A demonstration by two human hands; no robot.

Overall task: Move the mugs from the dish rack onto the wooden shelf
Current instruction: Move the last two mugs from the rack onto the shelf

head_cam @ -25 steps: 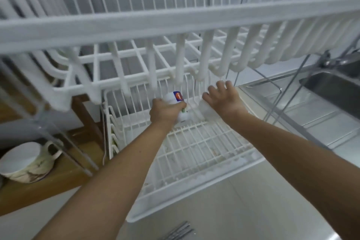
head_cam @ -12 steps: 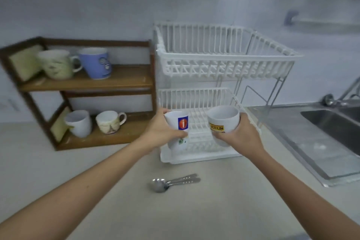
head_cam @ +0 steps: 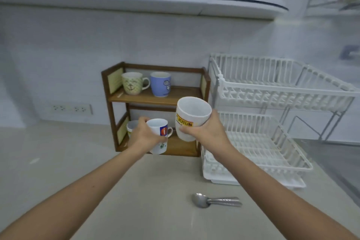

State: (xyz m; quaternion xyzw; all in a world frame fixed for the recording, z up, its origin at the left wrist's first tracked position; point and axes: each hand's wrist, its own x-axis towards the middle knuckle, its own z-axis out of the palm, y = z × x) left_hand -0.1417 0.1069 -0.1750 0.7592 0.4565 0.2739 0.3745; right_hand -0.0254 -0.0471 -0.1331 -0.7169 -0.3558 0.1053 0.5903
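Note:
My left hand (head_cam: 144,138) grips a small white mug with a blue and red logo (head_cam: 158,135), held in front of the wooden shelf's (head_cam: 155,98) lower level. A larger white mug with a yellow label (head_cam: 190,118) is in my right hand (head_cam: 209,132), tilted, just right of the first one. On the shelf's top level stand a green patterned mug (head_cam: 133,83) and a blue mug (head_cam: 160,83). Another white mug (head_cam: 132,126) on the lower level is partly hidden behind my left hand. The white two-tier dish rack (head_cam: 272,91) stands to the right, with no mugs in it.
Spoons (head_cam: 214,200) lie on the beige counter in front of the rack. A wall socket strip (head_cam: 71,108) sits left of the shelf. White cabinets hang overhead. The sink edge lies at the far right.
Both hands lifted a mug each out of the rack's lower tier and carried them left to the front of the shelf. The view has pulled back and turned left.

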